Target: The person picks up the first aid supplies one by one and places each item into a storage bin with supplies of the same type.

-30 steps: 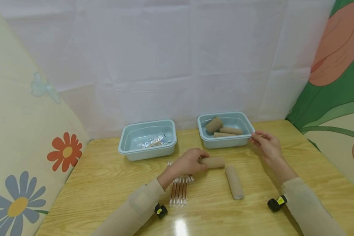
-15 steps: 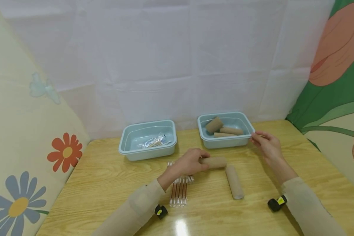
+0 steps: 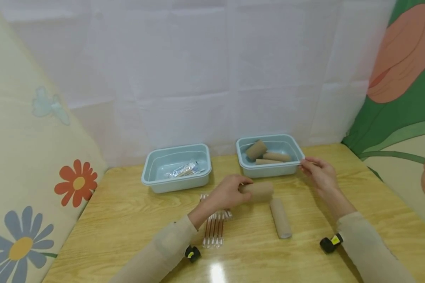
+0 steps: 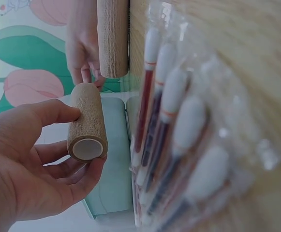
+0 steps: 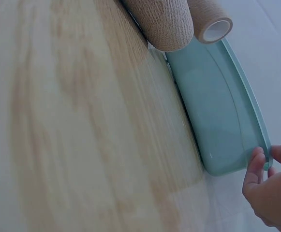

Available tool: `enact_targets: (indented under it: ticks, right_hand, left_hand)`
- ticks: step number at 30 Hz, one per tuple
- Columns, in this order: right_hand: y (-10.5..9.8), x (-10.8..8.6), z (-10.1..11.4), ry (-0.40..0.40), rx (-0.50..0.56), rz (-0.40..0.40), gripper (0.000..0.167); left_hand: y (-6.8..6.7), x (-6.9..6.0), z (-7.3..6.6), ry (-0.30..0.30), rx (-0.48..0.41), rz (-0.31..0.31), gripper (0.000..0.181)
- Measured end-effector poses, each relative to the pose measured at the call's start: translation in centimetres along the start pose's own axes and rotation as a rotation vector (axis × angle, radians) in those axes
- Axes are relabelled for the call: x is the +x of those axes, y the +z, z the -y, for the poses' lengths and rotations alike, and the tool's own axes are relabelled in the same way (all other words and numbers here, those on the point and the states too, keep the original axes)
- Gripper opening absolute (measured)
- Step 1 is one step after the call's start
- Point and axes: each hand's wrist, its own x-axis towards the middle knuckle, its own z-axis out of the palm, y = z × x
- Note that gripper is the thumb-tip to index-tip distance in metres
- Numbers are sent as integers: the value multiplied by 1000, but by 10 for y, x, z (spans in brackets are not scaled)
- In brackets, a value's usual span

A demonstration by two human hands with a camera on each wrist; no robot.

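Note:
My left hand [image 3: 230,192] holds a tan roll of crinkled self-adhesive bandage [image 3: 261,192] by its near end, thumb on one side and fingers on the other. In the left wrist view the white hollow core of this bandage roll [image 4: 88,149] shows. At the right, my right hand [image 3: 320,173] pinches the front right corner of a light blue tub [image 3: 270,170] that holds several tan rolls [image 3: 256,150]. The right wrist view shows thumb and fingers on the tub's rim [image 5: 262,137]. A second bandage roll [image 3: 280,218] lies on the table between the hands.
Clear packs of cotton swabs [image 3: 214,232] with reddish-brown shafts lie under and before the left forearm. Another light blue tub [image 3: 177,184], holding clear-wrapped swabs [image 3: 185,169], stands at the back left. A white sheet [image 3: 184,78] hangs behind the wooden table [image 3: 127,220].
The bandage roll in my left hand has shifted slightly right and now rises off the table. My right hand stays on the tub's corner.

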Motion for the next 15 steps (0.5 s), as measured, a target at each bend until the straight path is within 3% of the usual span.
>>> enact_targets:
  ticks: [8,15]
  right_hand:
    - [0,0,0,13,27,-2,14]
    - [1,-1,1,10,29,-6,15]
  left_hand:
    - [-4,6,-9,44,40,-33,39]
    - [-16,19,-19,136,110,-82,38]
